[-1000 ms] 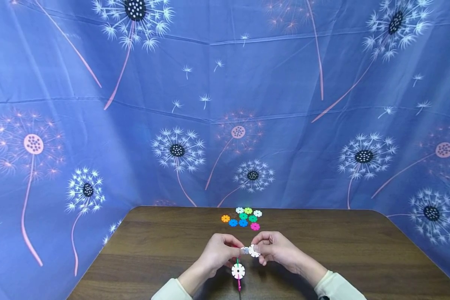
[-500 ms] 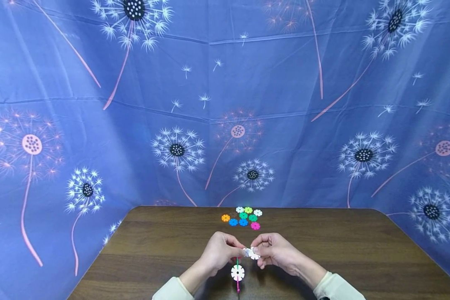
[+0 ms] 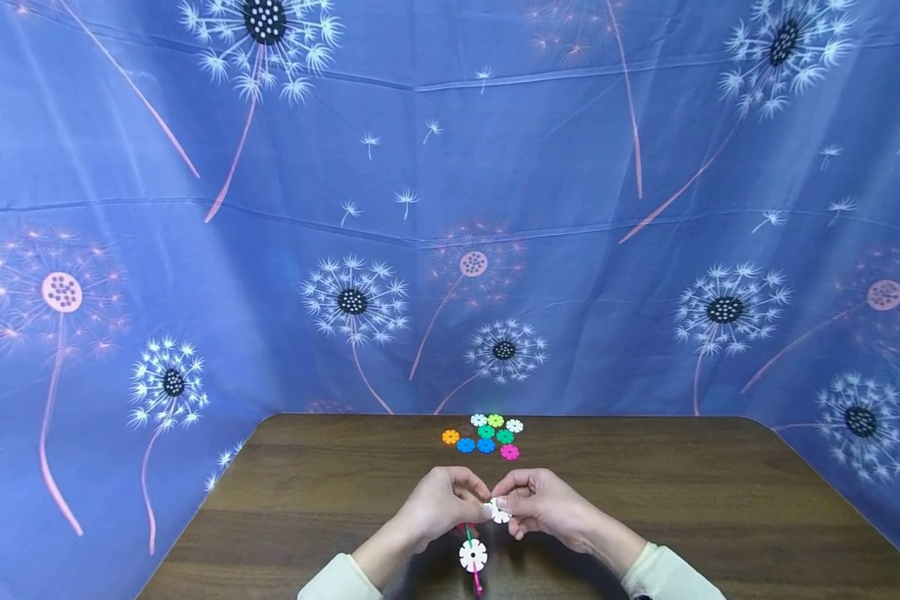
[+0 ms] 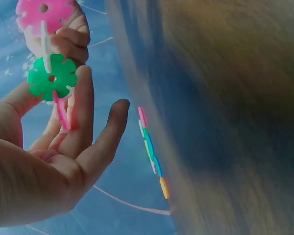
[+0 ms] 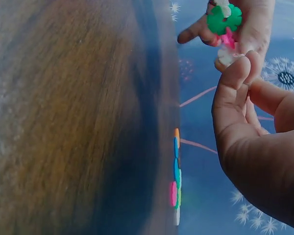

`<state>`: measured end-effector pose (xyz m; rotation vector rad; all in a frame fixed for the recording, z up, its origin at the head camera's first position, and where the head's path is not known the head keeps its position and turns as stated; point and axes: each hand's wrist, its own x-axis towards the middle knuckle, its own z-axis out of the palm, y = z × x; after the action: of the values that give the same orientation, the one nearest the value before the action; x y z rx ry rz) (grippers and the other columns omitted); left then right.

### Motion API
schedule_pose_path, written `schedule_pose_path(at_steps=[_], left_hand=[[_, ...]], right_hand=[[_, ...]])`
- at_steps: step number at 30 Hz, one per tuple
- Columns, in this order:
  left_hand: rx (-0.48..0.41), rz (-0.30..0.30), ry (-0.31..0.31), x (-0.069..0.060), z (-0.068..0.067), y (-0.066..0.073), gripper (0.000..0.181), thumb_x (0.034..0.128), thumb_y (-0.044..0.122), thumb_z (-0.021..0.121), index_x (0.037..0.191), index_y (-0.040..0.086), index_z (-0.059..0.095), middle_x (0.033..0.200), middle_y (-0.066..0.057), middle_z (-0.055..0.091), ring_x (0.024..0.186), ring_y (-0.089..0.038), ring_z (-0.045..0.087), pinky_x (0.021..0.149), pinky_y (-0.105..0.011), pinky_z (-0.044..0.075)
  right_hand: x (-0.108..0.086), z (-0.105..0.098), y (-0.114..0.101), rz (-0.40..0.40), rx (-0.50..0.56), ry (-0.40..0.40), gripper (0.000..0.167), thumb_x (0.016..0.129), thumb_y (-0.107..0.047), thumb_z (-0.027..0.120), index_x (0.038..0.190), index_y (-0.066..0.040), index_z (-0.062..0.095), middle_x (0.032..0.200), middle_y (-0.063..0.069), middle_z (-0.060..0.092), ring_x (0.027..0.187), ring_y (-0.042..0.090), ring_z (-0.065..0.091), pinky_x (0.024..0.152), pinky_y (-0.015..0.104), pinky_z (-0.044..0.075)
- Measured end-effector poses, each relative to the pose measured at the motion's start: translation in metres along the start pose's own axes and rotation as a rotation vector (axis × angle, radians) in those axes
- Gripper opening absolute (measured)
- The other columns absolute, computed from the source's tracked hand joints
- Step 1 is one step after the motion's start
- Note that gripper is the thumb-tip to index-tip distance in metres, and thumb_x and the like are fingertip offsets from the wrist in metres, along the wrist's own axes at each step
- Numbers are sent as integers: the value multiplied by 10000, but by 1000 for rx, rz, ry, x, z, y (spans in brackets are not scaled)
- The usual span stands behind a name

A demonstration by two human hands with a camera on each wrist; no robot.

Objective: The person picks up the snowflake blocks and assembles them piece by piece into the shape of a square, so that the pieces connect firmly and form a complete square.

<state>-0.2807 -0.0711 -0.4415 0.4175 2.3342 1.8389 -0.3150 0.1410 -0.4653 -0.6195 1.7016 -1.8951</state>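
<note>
The left hand point(image 3: 441, 507) pinches the held end of a chain of coloured, slotted, flower-shaped plastic discs point(image 3: 479, 556); the right hand point(image 3: 546, 504) pinches 1 round, white, slotted plastic disc point(image 3: 499, 516). The hands are close together above the table, fingertips nearly meeting, with the white disc between them. Compared with 1.0 s ago, the right hand has moved toward the left hand and the gap between their fingertips has narrowed. This suggests a joining step in progress; slot engagement cannot be told, because the fingers cover the contact. From the left fingertips, the chain's long axis runs back toward the person, through a pink disc point(image 4: 62, 115), a green disc point(image 4: 63, 82), a white chain disc point(image 4: 46, 46) and a pink end disc point(image 4: 59, 12). Adjacent chain discs stand crosswise to each other. The free end points toward the person and leans slightly to the right in the head view; this lean is greater than 0.5 s ago. Beyond the hands, 9 loose plastic discs point(image 3: 482, 432) in mixed colours lie flat on the brown wood-grain table point(image 3: 307, 492). Behind them hangs a blue dandelion-print cloth point(image 3: 585, 333).
</note>
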Motion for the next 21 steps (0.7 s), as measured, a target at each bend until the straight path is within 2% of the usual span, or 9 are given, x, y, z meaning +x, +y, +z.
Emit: schedule_pose_path(at_steps=[5,8,10,13,15,18,21], left_hand=[[-79,-27,-29,1,2,-3,164,802,-49,772,935,-27,679,732,-120,706,509,-184,618,538,-360,579],[-81,-40,-12,1,3,-6,125,813,-50,771,910,-25,698,742,-124,710,510,-160,607,534,-355,579],[-84,-47,-4,1,2,-8,113,818,-52,766,909,-28,704,748,-124,714,508,-145,601,536,-344,577],[-77,-47,4,1,-2,-9,113,821,-56,761,917,-31,708,754,-120,719,493,-132,592,540,-334,573],[-75,-50,7,0,-4,-10,114,824,-54,761,922,-30,708,760,-118,722,481,-128,585,543,-333,572],[-71,-58,15,1,-5,-11,115,829,-43,766,925,-20,707,767,-126,723,473,-128,582,547,-327,569],[-75,-61,18,2,-4,-10,113,832,-42,765,924,-17,705,769,-139,721,476,-127,583,540,-316,566]], right_hand=[[7,2,-1,37,-49,18,205,995,-90,634,1106,63,554,788,45,648,633,119,630,609,275,559],[15,-5,-3,63,-152,73,257,1026,-156,603,1113,82,562,810,61,645,671,143,634,603,281,553],[23,-14,-4,52,-262,125,289,1036,-183,589,1110,96,579,827,71,648,698,164,634,596,300,553],[40,-28,-6,-1,-457,198,254,1023,-145,601,1052,106,609,811,70,641,706,182,612,572,342,551],[53,-37,-6,-55,-629,230,181,992,-100,634,986,80,641,780,49,624,691,179,585,563,347,535],[73,-46,-5,-135,-957,254,66,919,-45,702,906,12,671,748,16,581,666,153,531,582,330,492],[90,-50,-1,-207,-1326,265,92,865,-47,764,935,-62,707,794,5,558,714,166,535,651,349,491]])
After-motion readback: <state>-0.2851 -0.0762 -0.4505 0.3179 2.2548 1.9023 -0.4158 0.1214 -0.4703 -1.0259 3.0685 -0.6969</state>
